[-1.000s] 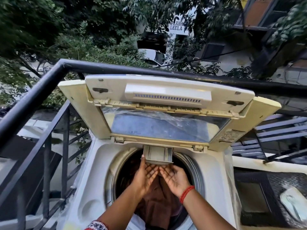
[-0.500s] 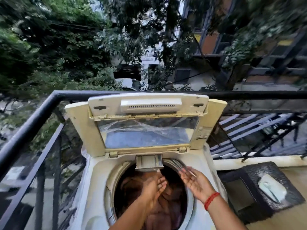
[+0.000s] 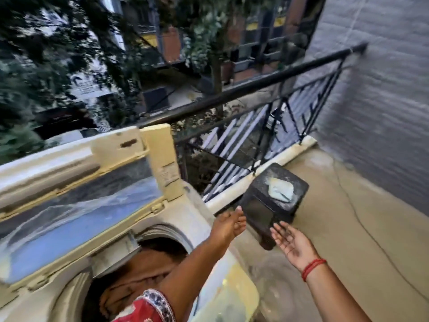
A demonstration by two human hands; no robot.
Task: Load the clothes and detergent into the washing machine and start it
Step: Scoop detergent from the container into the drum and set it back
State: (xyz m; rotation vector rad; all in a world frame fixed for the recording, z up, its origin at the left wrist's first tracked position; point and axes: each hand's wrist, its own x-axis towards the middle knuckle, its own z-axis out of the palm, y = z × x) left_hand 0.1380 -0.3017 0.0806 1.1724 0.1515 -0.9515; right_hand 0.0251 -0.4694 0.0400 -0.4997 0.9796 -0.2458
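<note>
A cream top-loading washing machine (image 3: 202,219) fills the lower left, its lid (image 3: 76,180) standing open. Brown clothes (image 3: 148,270) lie inside the drum, under a small grey dispenser tray (image 3: 116,256) at the rim. To the right stands a black stool (image 3: 276,201) with a pale detergent packet (image 3: 281,189) lying on its top. My left hand (image 3: 228,225) stretches past the machine's right edge toward the stool, fingers apart, holding nothing. My right hand (image 3: 293,244) hovers palm up just below the stool, also empty.
A black metal railing (image 3: 255,87) runs behind the machine and stool, with trees and buildings beyond. A grey wall (image 3: 380,89) closes the right side. The tan balcony floor (image 3: 348,228) has a thin cable (image 3: 371,238) across it.
The view has swung right. Both hands have left the drum opening and reached rightward toward the black stool.
</note>
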